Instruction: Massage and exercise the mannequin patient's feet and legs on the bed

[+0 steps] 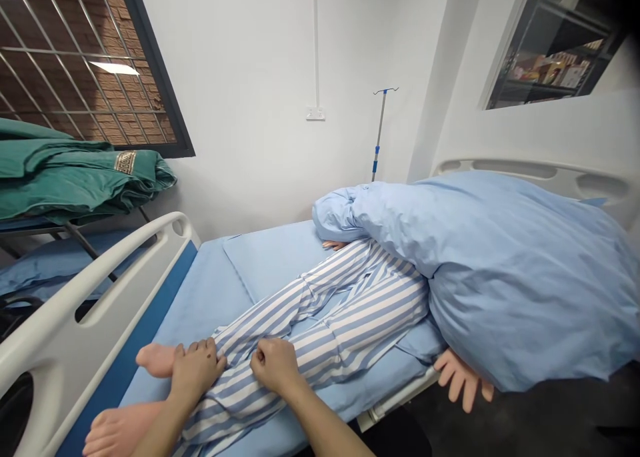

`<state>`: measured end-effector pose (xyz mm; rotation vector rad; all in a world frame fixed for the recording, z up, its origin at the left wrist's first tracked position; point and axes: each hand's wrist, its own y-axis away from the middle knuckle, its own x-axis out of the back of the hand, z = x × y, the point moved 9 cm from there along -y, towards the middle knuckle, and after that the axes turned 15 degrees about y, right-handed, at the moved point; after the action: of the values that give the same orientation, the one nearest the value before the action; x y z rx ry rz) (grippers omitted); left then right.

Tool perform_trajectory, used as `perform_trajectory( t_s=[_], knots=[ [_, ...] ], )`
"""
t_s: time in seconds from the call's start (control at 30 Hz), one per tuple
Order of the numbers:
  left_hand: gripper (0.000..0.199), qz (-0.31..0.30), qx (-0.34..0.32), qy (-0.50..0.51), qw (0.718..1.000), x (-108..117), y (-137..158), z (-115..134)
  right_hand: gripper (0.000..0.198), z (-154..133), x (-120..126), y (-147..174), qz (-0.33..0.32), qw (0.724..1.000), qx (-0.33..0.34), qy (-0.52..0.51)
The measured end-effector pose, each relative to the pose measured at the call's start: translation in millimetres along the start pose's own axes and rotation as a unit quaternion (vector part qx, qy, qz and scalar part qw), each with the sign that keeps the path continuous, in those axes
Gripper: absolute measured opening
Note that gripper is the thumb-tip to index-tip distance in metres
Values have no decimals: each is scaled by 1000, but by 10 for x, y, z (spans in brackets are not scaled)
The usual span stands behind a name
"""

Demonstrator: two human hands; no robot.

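Resting the left hand (197, 368) with bent fingers across the far ankle and the right hand (277, 366), curled into a fist, over the near shin of a manikin (114, 429) in striped trousers (377, 305) on the bed (280, 250), cannot tell whether gripping cloth with either

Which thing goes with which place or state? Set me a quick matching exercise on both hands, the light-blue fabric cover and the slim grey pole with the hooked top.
Things:
1. Left hand
2. Right hand
3. Light-blue fabric cover
4. Slim grey pole with a hooked top

Places and states:
A. Upright in front of the white wall
B. Curled, at the nearer leg of the blue-and-white striped trousers
C. Heaped over the picture's right half
D. Beside the farther bare foot

Pairs: 1-D, 2-B, 3-C, 4-A
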<state>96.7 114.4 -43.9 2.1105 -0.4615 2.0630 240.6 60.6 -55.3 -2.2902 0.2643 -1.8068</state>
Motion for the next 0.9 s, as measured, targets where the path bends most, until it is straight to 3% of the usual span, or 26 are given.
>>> perform_trajectory(
  t_s=[0.13, 0.37, 0.5, 0.67, 0.73, 0.83, 0.9],
  knots=[
    [47, -11, 9, -7, 1000, 42, 36, -44, 17, 1, 1, 3, 6, 1000, 3, -7],
    [39, -10, -61, 76, 995, 71, 134, -167, 17, -9, -3, 10, -1, 1000, 6, -2],
    [36, 77, -74, 182, 978, 373, 382, -470, 13, -63, -19, 17, -15, 1000, 21, 6],
    [37, 165, -2, 248, 955, 949, 766, -979, 12, -152, -29, 24, -25, 998, 38, 31],
    [36, 157, 93, 346, 920, 998, 827, -1286, 13, -182, -58, 0, -45, 998, 30, 33],
    [41, 103, 245, 531, 805, 716, 861, -1696, 14, -322, -87, -79, -74, 997, 24, 3],
    [48, 81, 270, 585, 760, 538, 792, -1823, 16, -542, -50, -161, -64, 996, 52, -25]
  ],
)
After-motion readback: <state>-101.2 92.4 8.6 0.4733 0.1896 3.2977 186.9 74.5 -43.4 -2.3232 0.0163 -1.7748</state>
